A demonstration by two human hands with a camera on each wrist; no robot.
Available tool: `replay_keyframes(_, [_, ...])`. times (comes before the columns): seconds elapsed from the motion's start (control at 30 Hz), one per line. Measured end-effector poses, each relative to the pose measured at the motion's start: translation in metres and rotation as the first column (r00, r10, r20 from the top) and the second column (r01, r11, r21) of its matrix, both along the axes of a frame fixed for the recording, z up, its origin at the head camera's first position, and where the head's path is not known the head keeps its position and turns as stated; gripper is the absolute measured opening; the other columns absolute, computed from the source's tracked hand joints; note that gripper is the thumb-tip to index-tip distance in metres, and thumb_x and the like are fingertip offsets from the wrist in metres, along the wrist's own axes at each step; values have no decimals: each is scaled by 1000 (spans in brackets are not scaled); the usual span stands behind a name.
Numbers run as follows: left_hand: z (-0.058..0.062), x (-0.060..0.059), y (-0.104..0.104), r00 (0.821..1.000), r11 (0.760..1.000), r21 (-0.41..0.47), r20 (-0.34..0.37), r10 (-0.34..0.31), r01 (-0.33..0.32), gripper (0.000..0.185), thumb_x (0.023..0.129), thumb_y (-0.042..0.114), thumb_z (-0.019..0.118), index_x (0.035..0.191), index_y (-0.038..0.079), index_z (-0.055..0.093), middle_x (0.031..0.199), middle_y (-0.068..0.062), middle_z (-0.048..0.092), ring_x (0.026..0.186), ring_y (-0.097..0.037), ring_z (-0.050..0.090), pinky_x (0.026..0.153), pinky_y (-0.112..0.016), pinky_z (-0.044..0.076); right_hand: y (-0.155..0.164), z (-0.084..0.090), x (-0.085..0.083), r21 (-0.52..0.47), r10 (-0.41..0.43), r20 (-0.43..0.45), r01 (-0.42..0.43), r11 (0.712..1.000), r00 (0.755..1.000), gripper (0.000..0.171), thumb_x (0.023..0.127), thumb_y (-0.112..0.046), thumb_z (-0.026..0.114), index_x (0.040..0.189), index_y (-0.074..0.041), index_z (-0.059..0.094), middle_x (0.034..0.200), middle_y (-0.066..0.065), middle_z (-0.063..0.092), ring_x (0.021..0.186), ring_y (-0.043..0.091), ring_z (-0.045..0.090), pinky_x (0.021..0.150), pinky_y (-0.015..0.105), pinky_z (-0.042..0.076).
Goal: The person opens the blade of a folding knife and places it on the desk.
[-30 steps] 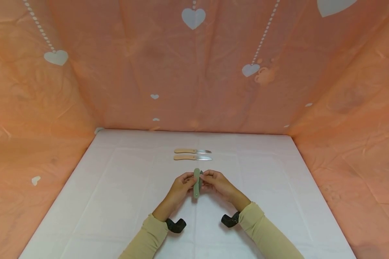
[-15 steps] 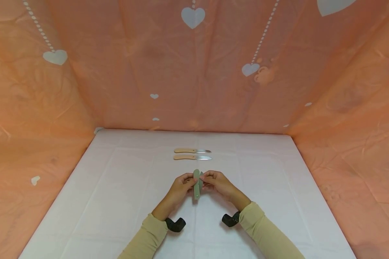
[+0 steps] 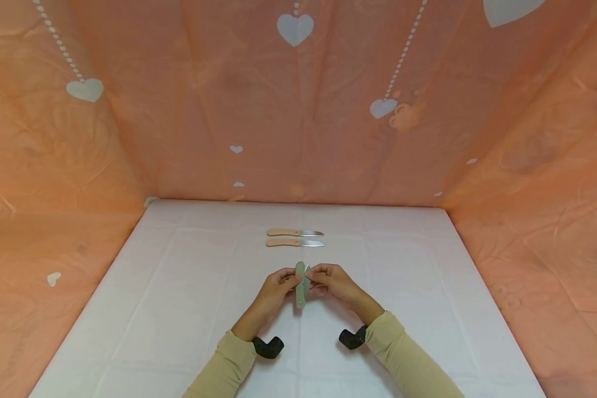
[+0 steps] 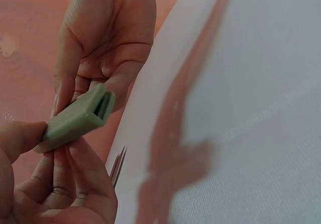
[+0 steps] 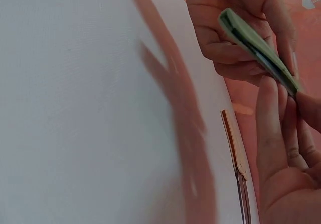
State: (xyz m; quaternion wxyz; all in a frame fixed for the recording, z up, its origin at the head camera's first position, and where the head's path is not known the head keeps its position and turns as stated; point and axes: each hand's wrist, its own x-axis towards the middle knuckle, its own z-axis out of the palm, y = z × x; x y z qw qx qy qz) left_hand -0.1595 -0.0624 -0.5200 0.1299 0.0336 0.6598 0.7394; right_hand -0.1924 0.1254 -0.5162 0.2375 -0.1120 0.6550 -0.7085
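Hands [image 3: 305, 282] still hold folding knife [image 3: 300, 284]; unmoved

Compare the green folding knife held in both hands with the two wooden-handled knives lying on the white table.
The green folding knife is held off the table, pointing away from the person; the wooden-handled knives lie flat, side by side, crosswise. Its handle is green, theirs pale wood. Its blade sits mostly folded in; theirs are fully exposed. All are small knives.

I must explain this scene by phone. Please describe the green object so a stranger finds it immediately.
On the white table, near its front middle, two hands meet. Between them stands the green folding knife, pinched by the left hand and right hand. Unlike the two wooden-handled knives lying behind, it is green and held.
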Motion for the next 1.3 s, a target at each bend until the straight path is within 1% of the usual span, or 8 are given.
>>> replay_keyframes(0.2, [-1, 0, 0, 1000, 1000, 11, -9, 10, -9, 39, 93, 21, 58, 118, -9, 53, 110, -18, 61, 93, -18, 61, 81, -31, 50, 0, 1, 2, -10, -7, 13, 7, 1000, 1000, 20, 92, -12, 58, 99, 7, 57, 83, 6, 66, 76, 15, 65, 71, 29, 54])
replay_keyframes(0.4, [-4, -1, -2, 1000, 999, 46, 13, -3, 2, 41, 93, 21, 58, 120, -9, 51, 110, -18, 61, 93, -20, 62, 81, -34, 51, 0, -1, 1, -14, -21, 23, 21, 1000, 1000, 15, 91, -11, 58, 97, 4, 58, 84, 7, 66, 75, 16, 65, 71, 30, 54])
replay_keyframes(0.53, [-5, -1, -2, 1000, 998, 67, 17, 0, -2, 40, 93, 20, 58, 120, -10, 51, 109, -18, 62, 91, -21, 63, 80, -35, 51, 1, -2, 1, -32, -23, 24, 24, 999, 999, 16, 92, -10, 57, 98, 5, 56, 84, 7, 65, 74, 16, 65, 70, 29, 54])
replay_keyframes(0.63, [-5, -1, -3, 1000, 998, 65, 16, 3, -4, 41, 93, 20, 58, 120, -10, 50, 108, -18, 62, 91, -20, 63, 80, -35, 51, 2, -2, 2, -51, -26, 39, 28, 998, 999, 15, 93, -8, 55, 98, 6, 54, 82, 6, 64, 72, 16, 65, 69, 29, 54])
replay_keyframes(0.83, [-4, 0, -5, 1000, 998, 67, 20, 17, -19, 42, 93, 20, 58, 121, -9, 50, 108, -17, 61, 92, -21, 62, 81, -34, 51, 3, -2, 3, -78, -44, 66, 49, 996, 997, 8, 92, -5, 55, 94, 2, 54, 79, 5, 62, 69, 15, 65, 68, 28, 54])
replay_keyframes(1.03, [-3, -1, -7, 998, 996, 83, 48, 32, -36, 41, 92, 20, 59, 121, -7, 51, 112, -21, 57, 92, -19, 62, 82, -34, 50, 3, -2, 4, -99, -52, 78, 59, 993, 996, 9, 92, -6, 57, 95, 2, 53, 82, 7, 63, 71, 17, 65, 72, 30, 54])
replay_keyframes(1.13, [-3, -1, -8, 998, 995, 85, 45, 51, -55, 39, 92, 19, 59, 120, -8, 52, 109, -18, 58, 89, -18, 62, 81, -34, 50, 3, -2, 4, -112, -56, 83, 65, 992, 995, 9, 92, -6, 57, 95, 2, 52, 82, 7, 63, 72, 18, 65, 73, 32, 54])
replay_keyframes(1.3, [-4, -2, -9, 995, 992, 83, 33, 92, -94, 36, 91, 17, 61, 116, -8, 55, 98, -8, 60, 85, -16, 60, 79, -33, 50, 4, -2, 5, -128, -72, 76, 81, 988, 994, 6, 92, -4, 55, 92, 1, 52, 84, 8, 63, 75, 18, 65, 73, 32, 54])
